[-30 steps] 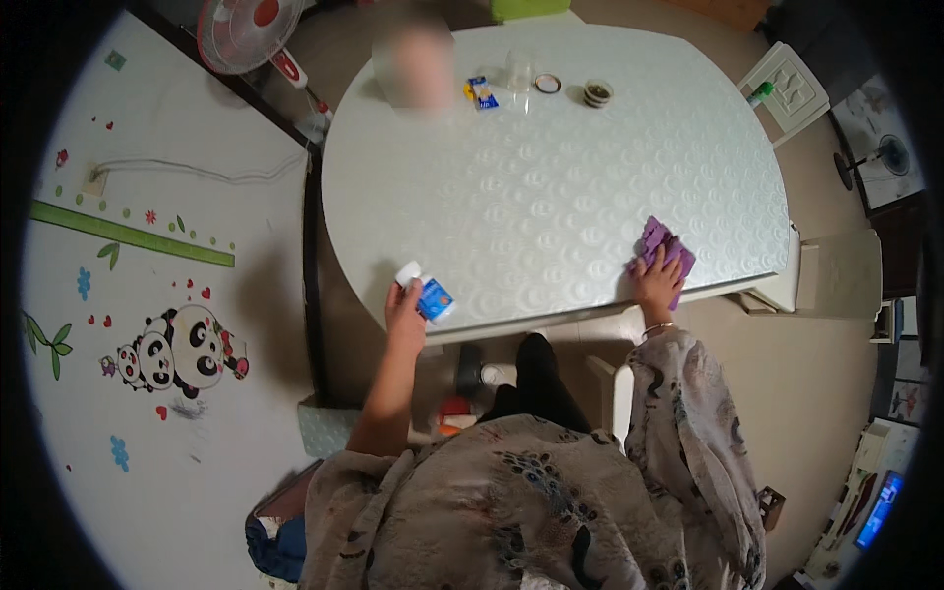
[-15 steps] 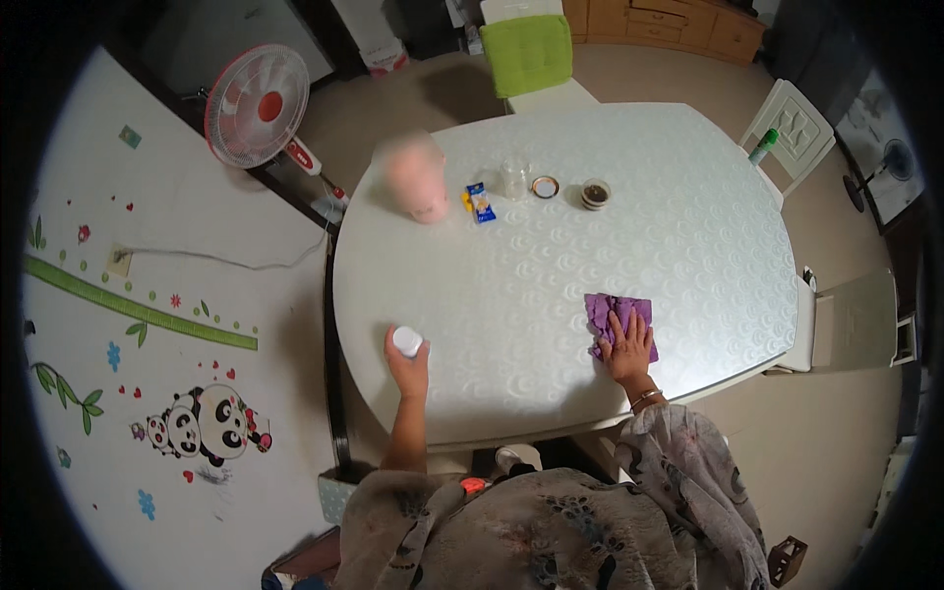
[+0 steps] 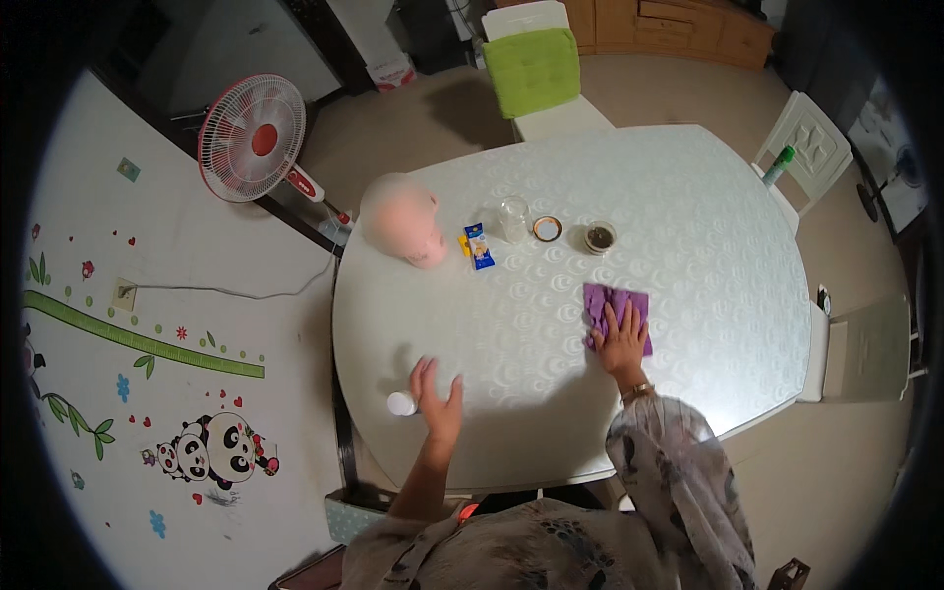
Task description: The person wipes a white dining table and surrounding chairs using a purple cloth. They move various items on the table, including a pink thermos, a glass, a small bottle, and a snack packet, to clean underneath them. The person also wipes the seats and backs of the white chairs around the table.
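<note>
A folded purple cloth lies on the table, toward the right. On it rests my right hand, palm down, fingers stretched out flat. My left hand is at the near left, fingers apart and holding nothing. Just left of its fingers is a small white capped bottle or jar; whether they touch it, I cannot tell.
Across the table's far side sit a blurred pink object, a blue packet, a clear glass jar, a round lid and a small cup with dark contents. A standing fan is at left; chairs surround the table.
My left hand has let go of the white bottle and moved right of it, its fingers opening. The right hand stays flat on the cloth. The view has shifted slightly.
</note>
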